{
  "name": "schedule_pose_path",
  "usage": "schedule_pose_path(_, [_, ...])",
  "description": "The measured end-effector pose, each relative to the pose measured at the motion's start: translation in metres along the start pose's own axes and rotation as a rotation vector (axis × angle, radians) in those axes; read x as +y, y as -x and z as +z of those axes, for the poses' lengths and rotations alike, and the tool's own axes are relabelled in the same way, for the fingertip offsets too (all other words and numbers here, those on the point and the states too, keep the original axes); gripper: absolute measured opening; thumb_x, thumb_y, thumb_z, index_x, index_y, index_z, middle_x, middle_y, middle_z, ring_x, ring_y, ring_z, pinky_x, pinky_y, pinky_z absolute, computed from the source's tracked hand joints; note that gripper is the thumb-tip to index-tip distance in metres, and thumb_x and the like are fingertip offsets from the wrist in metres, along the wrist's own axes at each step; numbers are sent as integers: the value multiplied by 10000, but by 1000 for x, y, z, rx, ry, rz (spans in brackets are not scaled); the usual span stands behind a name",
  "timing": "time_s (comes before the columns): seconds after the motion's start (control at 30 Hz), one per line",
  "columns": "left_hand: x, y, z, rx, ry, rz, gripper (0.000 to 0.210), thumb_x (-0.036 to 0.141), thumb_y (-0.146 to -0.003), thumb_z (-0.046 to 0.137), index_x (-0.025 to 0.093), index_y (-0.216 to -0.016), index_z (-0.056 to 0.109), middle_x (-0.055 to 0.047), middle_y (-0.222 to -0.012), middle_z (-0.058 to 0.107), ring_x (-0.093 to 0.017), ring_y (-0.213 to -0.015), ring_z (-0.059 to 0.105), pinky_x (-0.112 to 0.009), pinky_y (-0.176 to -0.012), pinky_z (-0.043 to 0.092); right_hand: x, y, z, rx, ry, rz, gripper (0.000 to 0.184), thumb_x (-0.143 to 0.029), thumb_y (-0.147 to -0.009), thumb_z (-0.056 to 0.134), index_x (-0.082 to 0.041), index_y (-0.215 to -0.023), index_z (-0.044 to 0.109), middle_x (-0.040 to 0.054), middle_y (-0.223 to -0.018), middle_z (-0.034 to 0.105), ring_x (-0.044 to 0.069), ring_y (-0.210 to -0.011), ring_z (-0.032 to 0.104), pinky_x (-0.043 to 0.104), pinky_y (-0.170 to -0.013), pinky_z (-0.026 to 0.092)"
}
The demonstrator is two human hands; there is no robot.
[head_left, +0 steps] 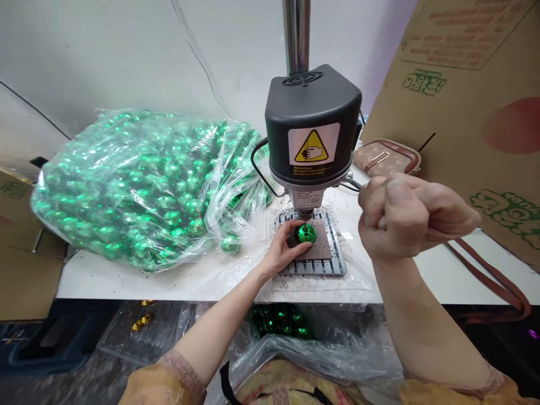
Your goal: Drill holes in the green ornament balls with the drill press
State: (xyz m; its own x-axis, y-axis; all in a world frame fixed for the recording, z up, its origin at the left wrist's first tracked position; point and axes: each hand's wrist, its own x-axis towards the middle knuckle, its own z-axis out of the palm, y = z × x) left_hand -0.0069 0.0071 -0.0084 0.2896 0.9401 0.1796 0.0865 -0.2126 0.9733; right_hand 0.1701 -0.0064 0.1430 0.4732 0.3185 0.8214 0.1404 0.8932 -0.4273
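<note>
Under the drill point(314, 126): one green ball point(310, 233) on a brown pad point(324, 250), the pad lying on the slotted base point(338, 269); whether the bit's tip touches the ball cannot be told.
Left hand point(284, 247): fingers part-way open, curved about the ball, thumb at its near edge and forefinger at its far edge.
Right hand point(396, 216): fingers closed in a fist around the lever point(353, 184), raised well above the surface point(169, 286).
Drill head: black, with a yellow warning sticker point(313, 147), on a steel post point(297, 34).
Around the base: dark specks and loose clear plastic.
Left of the drill: a big clear bag point(126, 185) full of green balls, resting on the surface.
Right side: a purse point(388, 156) beside a tall box point(459, 124).
Below the surface: more green balls point(280, 322) amid plastic, and a few gold balls point(142, 322) farther left.
</note>
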Motion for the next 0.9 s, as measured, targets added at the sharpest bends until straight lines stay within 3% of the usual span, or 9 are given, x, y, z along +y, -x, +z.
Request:
schedule_pose_path(0.3, [-2, 0, 1, 17, 33, -14, 559, 415, -745, 915, 253, -1218, 664, -84, -1254, 698, -301, -1240, 611, -483, -1154, 422, 8, 7, -8, -101, -100, -96, 518, -136, -845, 598, -163, -566, 163, -63, -461, 281, 49, -411, 267, 293, -451, 180])
schedule_pose_path(0.53, [-5, 1, 0, 1, -98, 12, 524, 398, -812, 861, 251, -1260, 633, -89, -1263, 676, -283, -1207, 600, -457, -1102, 424, 11, 12, -11, -94, -107, -128, 473, -112, -825, 571, -170, -573, 175, -62, -475, 307, 61, -414, 301, 299, -460, 208])
schedule_pose_path(0.9, [-5, 1, 1, 17, -54, 18, 524, 420, -798, 869, 254, -1244, 649, -84, -1242, 686, -292, -1218, 606, -474, -1121, 429, 17, 18, -14, -108, -125, -206, 445, -83, -772, 583, -189, -553, 210, -68, -464, 308, 60, -377, 272, 301, -426, 227])
